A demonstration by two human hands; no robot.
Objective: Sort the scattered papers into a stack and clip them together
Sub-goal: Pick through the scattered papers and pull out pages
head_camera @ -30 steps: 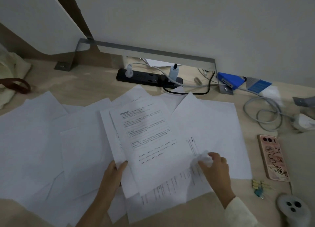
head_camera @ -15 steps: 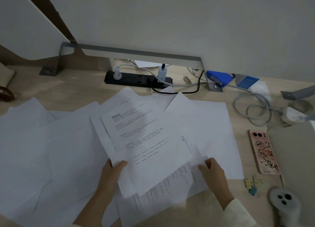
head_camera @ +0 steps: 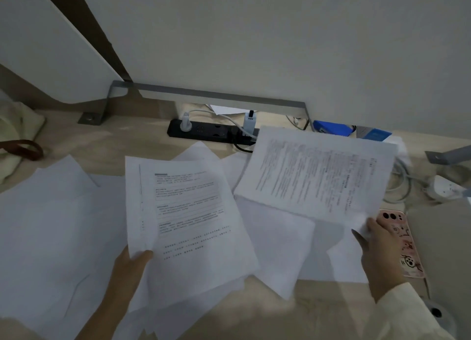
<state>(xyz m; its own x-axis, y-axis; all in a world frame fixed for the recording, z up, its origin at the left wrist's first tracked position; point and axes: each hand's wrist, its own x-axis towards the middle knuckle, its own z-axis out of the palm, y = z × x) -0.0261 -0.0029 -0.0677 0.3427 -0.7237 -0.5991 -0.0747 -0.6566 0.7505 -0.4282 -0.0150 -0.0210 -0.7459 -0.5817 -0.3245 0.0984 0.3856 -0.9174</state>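
Pale wooden table [head_camera: 107,145] under a white wall [head_camera: 280,46] carried loose papers [head_camera: 51,225]. From the head camera, the left hand [head_camera: 130,268] pinched the gathered stack [head_camera: 188,225] at its near left corner, long axis running away from the person. The right hand [head_camera: 382,245], well apart, gripped a printed sheet [head_camera: 316,176] by its near corner, raised crosswise just right of the stack; half a second earlier it lay flat.

Sheets [head_camera: 186,212] of matt white paper. Table [head_camera: 122,140] of pale wood grain, smooth. Bracket [head_camera: 216,96] in dull grey metal. Power strip [head_camera: 204,131] in black matt plastic. Phone case [head_camera: 407,240] glossy pink. Bag [head_camera: 17,125] of cream cloth.
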